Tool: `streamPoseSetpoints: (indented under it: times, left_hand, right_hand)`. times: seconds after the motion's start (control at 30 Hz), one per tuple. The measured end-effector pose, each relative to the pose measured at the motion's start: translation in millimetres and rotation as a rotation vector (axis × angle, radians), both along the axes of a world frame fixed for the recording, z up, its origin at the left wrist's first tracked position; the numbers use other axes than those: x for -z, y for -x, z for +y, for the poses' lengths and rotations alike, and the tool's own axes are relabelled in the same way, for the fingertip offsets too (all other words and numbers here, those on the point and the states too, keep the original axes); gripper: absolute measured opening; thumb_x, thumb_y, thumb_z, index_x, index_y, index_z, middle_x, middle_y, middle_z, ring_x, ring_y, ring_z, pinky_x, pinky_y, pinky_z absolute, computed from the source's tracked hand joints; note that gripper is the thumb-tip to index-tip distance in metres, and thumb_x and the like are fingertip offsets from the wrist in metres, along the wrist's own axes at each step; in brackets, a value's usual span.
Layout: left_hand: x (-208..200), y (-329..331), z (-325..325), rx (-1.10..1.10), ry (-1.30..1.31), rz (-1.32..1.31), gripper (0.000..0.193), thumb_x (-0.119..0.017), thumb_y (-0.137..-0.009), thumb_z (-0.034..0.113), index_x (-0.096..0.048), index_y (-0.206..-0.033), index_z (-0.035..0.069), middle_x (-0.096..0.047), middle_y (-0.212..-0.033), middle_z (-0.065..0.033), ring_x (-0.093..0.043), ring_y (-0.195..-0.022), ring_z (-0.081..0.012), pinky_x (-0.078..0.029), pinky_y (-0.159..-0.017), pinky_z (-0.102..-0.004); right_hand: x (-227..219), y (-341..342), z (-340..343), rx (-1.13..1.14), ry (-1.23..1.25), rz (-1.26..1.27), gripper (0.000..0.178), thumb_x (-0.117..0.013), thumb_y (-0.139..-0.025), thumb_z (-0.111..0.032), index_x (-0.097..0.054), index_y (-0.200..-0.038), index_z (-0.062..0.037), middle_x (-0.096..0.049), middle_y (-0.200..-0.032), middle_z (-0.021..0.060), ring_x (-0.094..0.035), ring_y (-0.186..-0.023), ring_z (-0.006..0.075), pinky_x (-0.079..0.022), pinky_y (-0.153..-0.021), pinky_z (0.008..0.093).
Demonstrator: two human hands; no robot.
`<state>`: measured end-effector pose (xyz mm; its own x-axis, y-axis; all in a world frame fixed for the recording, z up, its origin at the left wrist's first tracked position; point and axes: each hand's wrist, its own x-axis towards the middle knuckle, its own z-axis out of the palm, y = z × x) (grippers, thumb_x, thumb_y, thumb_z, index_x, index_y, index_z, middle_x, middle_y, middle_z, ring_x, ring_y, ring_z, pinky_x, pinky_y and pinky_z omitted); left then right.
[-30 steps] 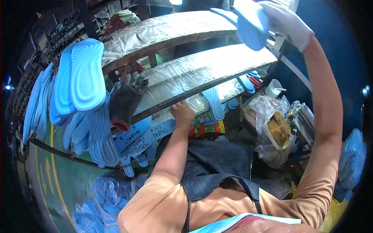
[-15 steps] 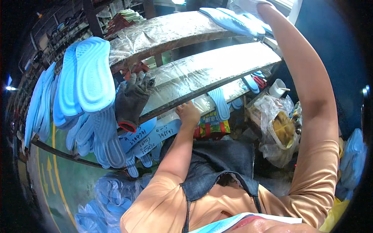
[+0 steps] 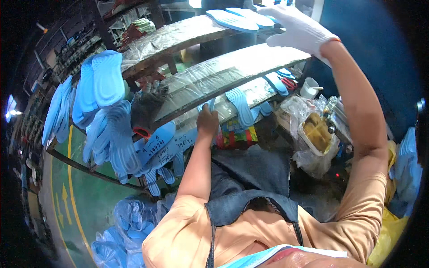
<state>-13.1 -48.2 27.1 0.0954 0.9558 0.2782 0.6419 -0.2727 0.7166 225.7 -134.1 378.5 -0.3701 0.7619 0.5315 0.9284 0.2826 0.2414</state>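
Note:
My left hand (image 3: 208, 120) is bare and reaches under the middle shelf board. Its fingers are closed on a light blue shoe insole (image 3: 212, 102) that lies on the lower shelf, mostly hidden by the board and hand. My right hand (image 3: 304, 35), in a white glove, is raised at the far right end of the shelves. Its thumb and fingers are apart, with nothing visible between them. Just left of it, a few blue insoles (image 3: 232, 20) lie on the top shelf (image 3: 167, 36). Another insole (image 3: 241, 107) hangs over the lower shelf's edge, right of my left hand.
Several blue insoles (image 3: 109, 78) hang at the shelves' left end, beside a dark glove (image 3: 147, 109) with a red cuff. A plastic-lined container (image 3: 315, 134) and a white cup (image 3: 309, 88) stand to the right. Bagged blue insoles (image 3: 129, 223) sit low at left.
My right hand has come down and toward me from the top-shelf insoles, its fingers spreading. My left hand has shifted slightly, its fingers now closed on a blue insole. The view has shifted a little.

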Motion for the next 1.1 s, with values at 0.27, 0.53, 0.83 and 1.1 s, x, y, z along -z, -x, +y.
streamPoseSetpoints:
  times: [0.27, 0.53, 0.83, 1.1]
  left_hand:
    - [-88, -121, -125, 1.255, 1.053, -1.395, 0.069, -0.052, -0.09, 0.023, -0.026, -0.148, -0.004, -0.044, -0.138, -0.0319, -0.053, -0.122, -0.0477, -0.055, -0.094, -0.0495]
    - [-101, -272, -196, 1.41, 1.728, -1.439, 0.05, -0.041, -0.096, 0.017, -0.035, -0.14, -0.006, -0.052, -0.129, -0.0304, -0.059, -0.113, -0.0419, -0.056, -0.091, -0.0487]
    - [-48, -278, -139, 1.033, 0.89, -0.715, 0.039, -0.051, -0.102, 0.032, -0.058, -0.125, 0.001, -0.065, -0.113, -0.0122, -0.064, -0.103, -0.0212, -0.051, -0.087, -0.034]
    - [60, -159, 15, 0.061, -0.165, 0.51, 0.078, -0.06, -0.089, 0.048, -0.038, -0.144, -0.003, -0.031, -0.149, -0.0345, -0.029, -0.139, -0.0478, -0.026, -0.113, -0.0566]
  right_hand:
    - [-1, -123, -114, 0.223, 0.192, 0.038, 0.053, -0.07, -0.083, -0.035, -0.06, -0.125, -0.0042, -0.062, -0.122, 0.0216, -0.059, -0.114, 0.035, -0.046, -0.1, 0.0397]
    - [12, -218, -185, 0.507, 0.424, 0.173, 0.057, -0.066, -0.087, -0.039, -0.058, -0.128, -0.0002, -0.062, -0.126, 0.0195, -0.059, -0.117, 0.0312, -0.045, -0.102, 0.0376]
    - [87, -321, -163, 0.559, 0.451, 0.217, 0.012, -0.057, -0.094, -0.011, -0.064, -0.099, -0.0028, -0.067, -0.095, 0.0084, -0.062, -0.09, 0.0231, -0.051, -0.087, 0.0338]
    - [96, -306, -110, 0.352, 1.049, 0.673, 0.027, -0.061, -0.09, -0.017, -0.069, -0.112, -0.0025, -0.068, -0.098, 0.0033, -0.061, -0.085, 0.0123, -0.051, -0.077, 0.0287]
